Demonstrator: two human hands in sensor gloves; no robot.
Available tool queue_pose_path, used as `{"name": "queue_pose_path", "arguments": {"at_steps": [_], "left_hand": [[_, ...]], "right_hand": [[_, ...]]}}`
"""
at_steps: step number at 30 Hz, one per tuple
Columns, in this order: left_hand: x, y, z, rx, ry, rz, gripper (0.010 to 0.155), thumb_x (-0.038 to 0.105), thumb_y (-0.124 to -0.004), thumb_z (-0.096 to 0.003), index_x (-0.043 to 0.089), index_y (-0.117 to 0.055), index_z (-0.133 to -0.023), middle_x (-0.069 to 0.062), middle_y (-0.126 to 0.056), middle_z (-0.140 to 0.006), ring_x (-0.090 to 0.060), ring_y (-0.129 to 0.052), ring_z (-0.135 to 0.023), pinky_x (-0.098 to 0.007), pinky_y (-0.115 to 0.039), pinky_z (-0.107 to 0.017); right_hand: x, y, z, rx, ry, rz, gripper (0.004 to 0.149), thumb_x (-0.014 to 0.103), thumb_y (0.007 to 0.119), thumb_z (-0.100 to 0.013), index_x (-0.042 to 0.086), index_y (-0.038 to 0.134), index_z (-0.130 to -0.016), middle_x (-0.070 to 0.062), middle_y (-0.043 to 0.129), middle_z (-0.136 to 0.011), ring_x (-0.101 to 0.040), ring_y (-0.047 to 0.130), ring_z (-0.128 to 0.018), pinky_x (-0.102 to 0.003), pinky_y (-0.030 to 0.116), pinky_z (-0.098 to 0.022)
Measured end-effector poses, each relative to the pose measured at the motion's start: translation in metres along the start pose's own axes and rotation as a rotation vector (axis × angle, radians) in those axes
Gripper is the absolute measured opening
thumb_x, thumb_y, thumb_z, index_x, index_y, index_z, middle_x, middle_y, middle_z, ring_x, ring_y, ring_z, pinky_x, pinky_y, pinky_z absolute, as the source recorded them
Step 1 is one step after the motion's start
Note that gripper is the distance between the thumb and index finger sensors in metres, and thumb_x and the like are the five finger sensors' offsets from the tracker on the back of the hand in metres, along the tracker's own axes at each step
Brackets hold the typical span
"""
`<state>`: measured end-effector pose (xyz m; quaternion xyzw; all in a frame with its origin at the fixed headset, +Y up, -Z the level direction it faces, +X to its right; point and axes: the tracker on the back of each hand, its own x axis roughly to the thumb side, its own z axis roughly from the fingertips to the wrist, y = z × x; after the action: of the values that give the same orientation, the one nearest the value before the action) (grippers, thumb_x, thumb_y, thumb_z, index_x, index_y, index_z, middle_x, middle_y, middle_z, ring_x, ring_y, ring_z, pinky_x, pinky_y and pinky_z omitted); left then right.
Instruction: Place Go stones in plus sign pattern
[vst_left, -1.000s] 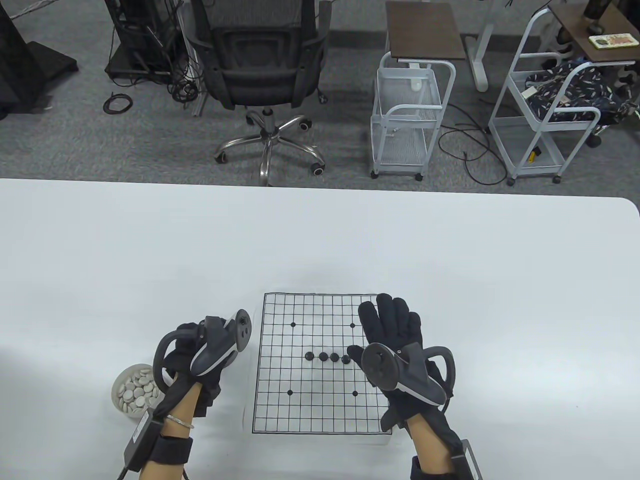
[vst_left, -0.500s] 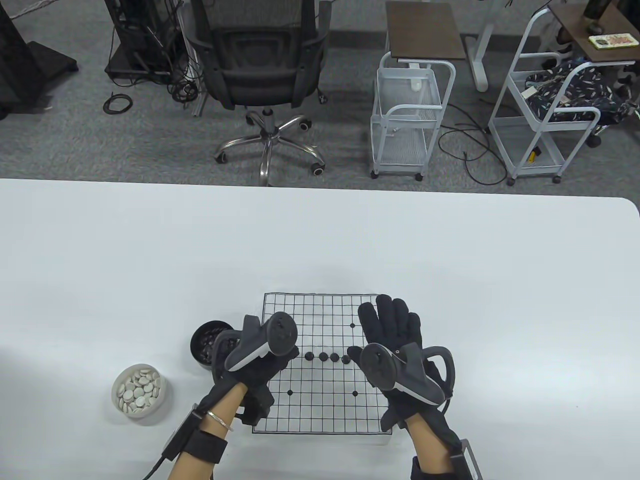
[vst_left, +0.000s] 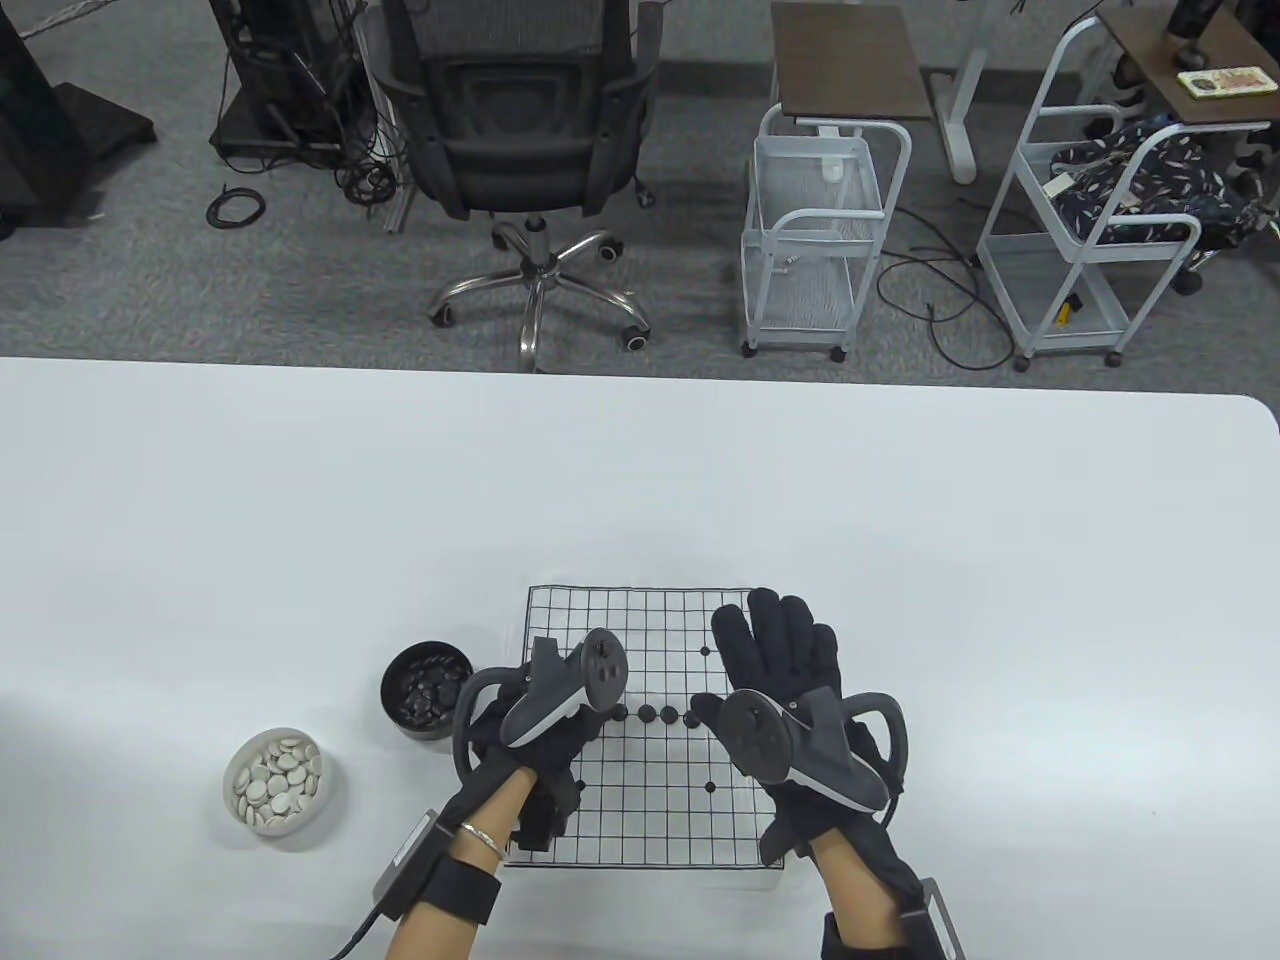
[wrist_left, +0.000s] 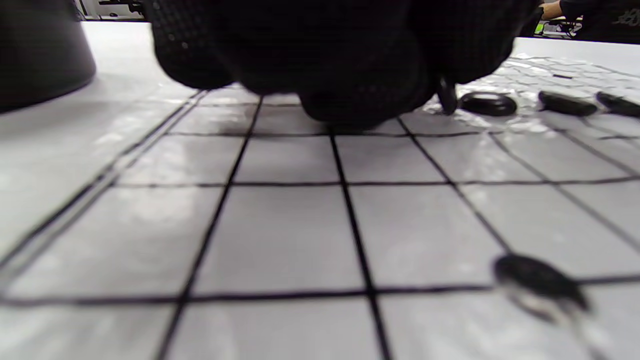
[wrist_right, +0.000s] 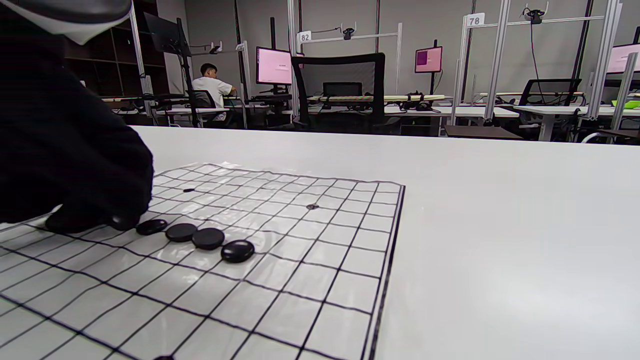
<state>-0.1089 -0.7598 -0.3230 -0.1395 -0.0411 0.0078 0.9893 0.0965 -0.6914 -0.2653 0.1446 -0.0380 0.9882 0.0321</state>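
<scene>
The Go board (vst_left: 640, 800) is a flat white grid sheet on the table. A row of black stones (vst_left: 668, 714) lies along its middle line; it also shows in the right wrist view (wrist_right: 208, 238). My left hand (vst_left: 598, 718) is low over the board at the left end of that row. It pinches a black stone (wrist_left: 446, 95) on edge, right next to the row's end stone (wrist_left: 487, 103). My right hand (vst_left: 775, 650) rests flat on the board's right side, fingers spread, holding nothing.
A black bowl of black stones (vst_left: 427, 690) stands just left of the board and shows in the left wrist view (wrist_left: 40, 60). A white bowl of white stones (vst_left: 278, 787) stands further left. Office chair and carts stand beyond the far table edge.
My left hand has moved right from the black bowl onto the board and come down at the left end of the stone row. My right hand has not moved.
</scene>
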Motion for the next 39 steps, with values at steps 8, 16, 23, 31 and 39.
{"name": "queue_pose_path", "arguments": {"at_steps": [8, 16, 23, 31, 39], "left_hand": [[0.003, -0.003, 0.004, 0.05, 0.013, -0.115, 0.043, 0.056, -0.065, -0.0476, 0.03, -0.084, -0.076, 0.007, -0.096, -0.053, 0.004, -0.095, -0.025, -0.03, -0.085, -0.049], [0.004, -0.003, 0.005, 0.055, 0.008, -0.124, 0.044, 0.056, -0.063, -0.0482, 0.029, -0.084, -0.077, 0.006, -0.097, -0.054, 0.003, -0.096, -0.026, -0.031, -0.085, -0.05], [-0.019, 0.031, 0.031, 0.144, -0.02, -0.181, 0.053, 0.057, -0.063, -0.0473, 0.028, -0.082, -0.087, 0.005, -0.1, -0.069, 0.001, -0.102, -0.04, -0.036, -0.083, -0.057], [-0.114, 0.062, 0.083, 0.25, 0.267, -0.48, 0.062, 0.06, -0.069, -0.0438, 0.03, -0.075, -0.098, 0.003, -0.095, -0.089, -0.003, -0.103, -0.054, -0.039, -0.08, -0.065], [-0.19, 0.031, 0.087, 0.071, 0.481, -0.386, 0.059, 0.057, -0.077, -0.0399, 0.028, -0.081, -0.091, 0.005, -0.102, -0.073, 0.0, -0.101, -0.035, -0.034, -0.085, -0.056]], "right_hand": [[0.002, 0.001, -0.001, 0.007, -0.009, 0.007, 0.078, 0.054, 0.053, -0.057, 0.012, 0.019, -0.114, -0.027, 0.02, -0.116, -0.056, 0.028, -0.107, -0.062, 0.031, -0.075], [0.003, 0.001, -0.001, 0.006, -0.015, 0.006, 0.078, 0.054, 0.053, -0.057, 0.012, 0.019, -0.114, -0.027, 0.02, -0.116, -0.056, 0.028, -0.107, -0.062, 0.031, -0.075], [0.004, 0.001, -0.002, 0.005, -0.023, 0.004, 0.078, 0.054, 0.053, -0.057, 0.012, 0.019, -0.114, -0.027, 0.02, -0.116, -0.056, 0.028, -0.107, -0.062, 0.031, -0.075], [0.006, 0.001, -0.002, 0.009, -0.027, 0.016, 0.078, 0.054, 0.053, -0.057, 0.012, 0.019, -0.114, -0.027, 0.02, -0.116, -0.056, 0.028, -0.107, -0.062, 0.031, -0.075], [0.008, 0.005, -0.003, 0.029, -0.026, 0.027, 0.078, 0.054, 0.053, -0.057, 0.012, 0.019, -0.114, -0.027, 0.02, -0.116, -0.056, 0.028, -0.107, -0.062, 0.031, -0.075]]}}
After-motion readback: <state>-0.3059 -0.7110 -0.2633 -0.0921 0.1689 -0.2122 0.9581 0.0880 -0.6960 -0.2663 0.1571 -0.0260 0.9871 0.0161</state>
